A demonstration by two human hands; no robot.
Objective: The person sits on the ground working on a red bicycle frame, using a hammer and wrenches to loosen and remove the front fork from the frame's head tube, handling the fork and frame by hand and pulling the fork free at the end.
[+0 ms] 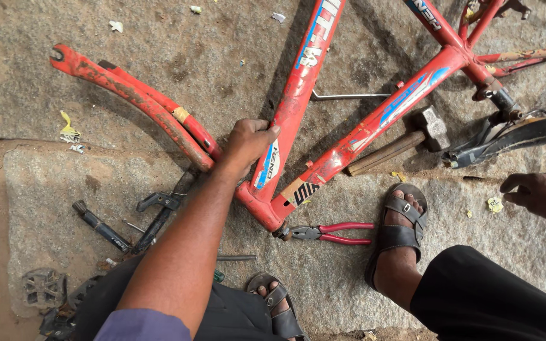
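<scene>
A red bicycle frame (374,123) lies on grey stone slabs (507,246). My left hand (248,142) grips it at the head end, where the two red tubes meet the worn red fork (134,95). The fork's blades curve off to the upper left. My right hand (541,194) hovers at the right edge, fingers loosely bent, holding nothing, well clear of the frame. Red-handled pliers (333,233) lie just below the frame's joint, beside my sandalled right foot (399,227).
A hammer (415,136) with a wooden handle lies under the frame's lower tube. A black saddle (519,136) sits at the right. A thin metal rod (349,96), black brake parts (156,211), a pump-like bar (99,224) and a pedal (42,287) lie around. Dirt borders the slabs on the left.
</scene>
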